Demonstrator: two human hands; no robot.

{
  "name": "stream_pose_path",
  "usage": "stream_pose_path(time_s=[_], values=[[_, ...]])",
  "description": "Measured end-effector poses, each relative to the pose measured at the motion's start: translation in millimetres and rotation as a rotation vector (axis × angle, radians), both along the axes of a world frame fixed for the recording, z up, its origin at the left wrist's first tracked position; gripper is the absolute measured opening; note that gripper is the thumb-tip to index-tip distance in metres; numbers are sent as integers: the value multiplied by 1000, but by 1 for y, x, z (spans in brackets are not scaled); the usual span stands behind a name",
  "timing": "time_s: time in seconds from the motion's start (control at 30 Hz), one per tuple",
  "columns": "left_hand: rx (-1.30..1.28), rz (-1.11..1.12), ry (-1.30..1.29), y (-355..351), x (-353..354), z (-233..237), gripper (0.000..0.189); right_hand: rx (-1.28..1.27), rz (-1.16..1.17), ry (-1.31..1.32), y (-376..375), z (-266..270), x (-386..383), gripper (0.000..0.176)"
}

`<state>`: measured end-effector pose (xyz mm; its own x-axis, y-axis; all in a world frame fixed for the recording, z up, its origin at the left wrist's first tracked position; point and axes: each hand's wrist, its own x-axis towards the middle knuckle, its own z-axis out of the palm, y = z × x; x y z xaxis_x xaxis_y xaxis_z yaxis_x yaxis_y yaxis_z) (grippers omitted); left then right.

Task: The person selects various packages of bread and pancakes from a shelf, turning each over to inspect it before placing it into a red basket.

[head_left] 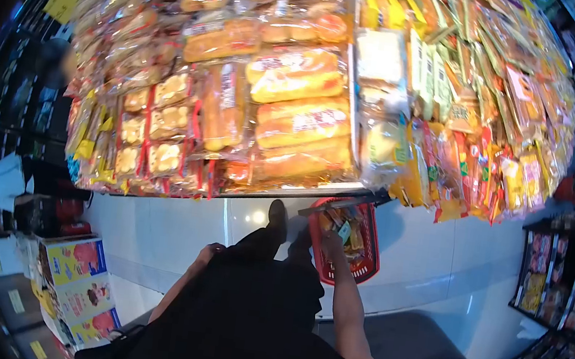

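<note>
Around eight o'clock stand printed boxes [80,280]. At seven, the person's left hand [210,251] is beside dark clothing, its grip hidden. Packaged bread [296,109] fills twelve. Toward five, the right hand [330,241] reaches among packets [354,241] inside the red basket [373,251]; whether it grasps one cannot be told.

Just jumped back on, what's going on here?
The person's right hand is at a red basket holding packaged items; whether it grips anything is unclear. The left hand is down beside the left leg. The basket stands by the near edge of a display piled with wrapped breads.
</note>
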<state>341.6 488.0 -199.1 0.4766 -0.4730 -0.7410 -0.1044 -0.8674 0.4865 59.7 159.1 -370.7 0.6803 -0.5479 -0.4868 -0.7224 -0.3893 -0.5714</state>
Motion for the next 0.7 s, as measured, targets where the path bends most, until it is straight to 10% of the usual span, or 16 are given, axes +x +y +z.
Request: stream_pose_path(time_s=[0.17,0.7], values=[[-78,63,13,-2,1,-36,30,33,-190,-144,-13,105,-4,20],[-58,282,-1,-15,-1,-79,45,49,396,-488,-35,443,129,26]])
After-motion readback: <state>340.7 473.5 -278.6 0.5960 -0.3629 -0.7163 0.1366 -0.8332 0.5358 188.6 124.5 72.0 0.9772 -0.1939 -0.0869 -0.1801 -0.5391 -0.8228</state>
